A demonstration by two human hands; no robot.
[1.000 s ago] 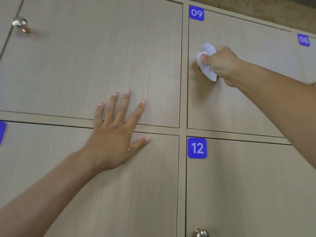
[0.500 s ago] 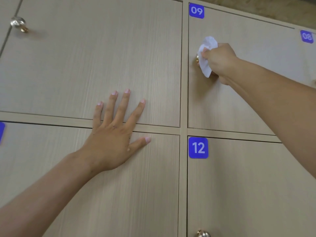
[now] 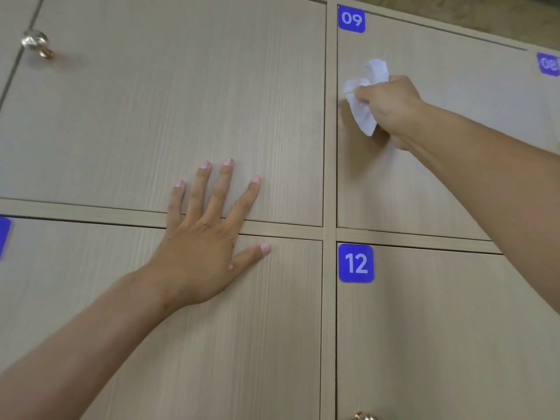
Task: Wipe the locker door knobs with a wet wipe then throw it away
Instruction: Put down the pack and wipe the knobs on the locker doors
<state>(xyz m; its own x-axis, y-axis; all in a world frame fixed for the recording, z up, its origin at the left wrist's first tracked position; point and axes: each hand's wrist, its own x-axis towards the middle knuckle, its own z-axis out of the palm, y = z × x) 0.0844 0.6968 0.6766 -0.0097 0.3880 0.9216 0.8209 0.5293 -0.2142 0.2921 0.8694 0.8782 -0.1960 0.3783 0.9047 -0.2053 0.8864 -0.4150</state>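
Crumpled white wet wipe bunched against left edge of beige wood-grain locker door 09, covering its knob. Shiny round metal knob upper left, another at bottom edge on door 12.

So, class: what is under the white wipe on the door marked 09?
The wet wipe, gripped by the right hand, lies bunched against locker door 09. No knob shows under it; wipe and fingers cover that spot.

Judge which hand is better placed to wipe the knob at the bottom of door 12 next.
Right. The right hand already grips the wet wipe on door 09, directly above that knob. The left hand lies flat on the neighbouring doors, holding nothing.
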